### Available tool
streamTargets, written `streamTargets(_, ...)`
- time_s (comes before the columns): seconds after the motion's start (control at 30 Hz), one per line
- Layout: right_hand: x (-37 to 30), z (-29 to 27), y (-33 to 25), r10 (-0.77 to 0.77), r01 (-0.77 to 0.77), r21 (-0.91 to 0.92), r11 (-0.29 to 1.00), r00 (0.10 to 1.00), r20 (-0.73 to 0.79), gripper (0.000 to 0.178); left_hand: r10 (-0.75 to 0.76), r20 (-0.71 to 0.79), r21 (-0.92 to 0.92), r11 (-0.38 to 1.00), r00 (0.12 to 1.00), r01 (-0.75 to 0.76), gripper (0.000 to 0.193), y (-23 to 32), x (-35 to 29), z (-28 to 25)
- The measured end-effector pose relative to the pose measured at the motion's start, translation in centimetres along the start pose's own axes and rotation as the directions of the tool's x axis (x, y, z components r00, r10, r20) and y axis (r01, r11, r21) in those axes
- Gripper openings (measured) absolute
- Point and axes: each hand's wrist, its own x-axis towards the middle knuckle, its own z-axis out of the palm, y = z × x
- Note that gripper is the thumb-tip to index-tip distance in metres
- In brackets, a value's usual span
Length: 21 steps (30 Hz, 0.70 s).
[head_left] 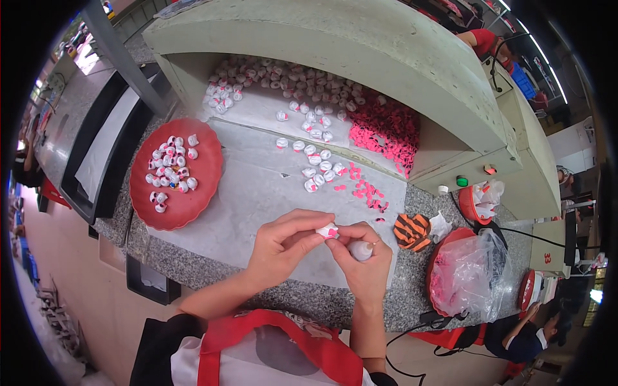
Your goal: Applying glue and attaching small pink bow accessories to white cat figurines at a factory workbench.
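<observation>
My left hand (pixel 283 248) pinches a small white rounded piece with a pink patch (pixel 327 231) between thumb and fingertips. My right hand (pixel 365 270) is closed around a small white squeeze bottle (pixel 361 250), while its thumb and forefinger meet the same piece from the right. Both hands hover above the near part of a white sheet (pixel 251 186). Beyond them lie a loose group of similar white pieces (pixel 311 185) and scattered small flat pink pieces (pixel 367 193). To the left, a red scalloped plate (pixel 143 186) carries several white pieces with pink parts.
A pale green metal housing (pixel 309 38) arches over heaped white pieces (pixel 283 74) and a pink pile (pixel 386 132). At right are a striped orange-black cloth (pixel 412 232), a red dish (pixel 438 293) with a clear plastic bag (pixel 473 270), and a red basket (pixel 467 204). A black tray (pixel 103 206) stands far left.
</observation>
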Motion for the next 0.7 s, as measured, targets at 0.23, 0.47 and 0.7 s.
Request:
streamTargets(0.23, 0.5, -0.5, 0.2, 0.011, -0.014, 0.055, 0.998, 0.998, 0.064, 0.017, 0.037, -0.035, -0.003, 0.999, 0.999, -0.037, 0.024, -0.5, 0.1, 0.2)
streamTargets(0.47, 0.2, 0.1, 0.4, -0.002, 0.0, 0.057, 0.998, 0.999, 0.038, 0.015, -0.006, -0.057, -0.064, 0.998, 0.998, 0.002, 0.024, -1.1, -0.1, 0.0)
streamTargets(0.7, 0.4, 0.2, 0.9, -0.224, 0.223, 0.023, 0.975, 0.973, 0.048, 0.022, -0.269, -0.119, -0.314, 0.923, 0.956, 0.221, 0.025, -0.7, 0.1, -0.1)
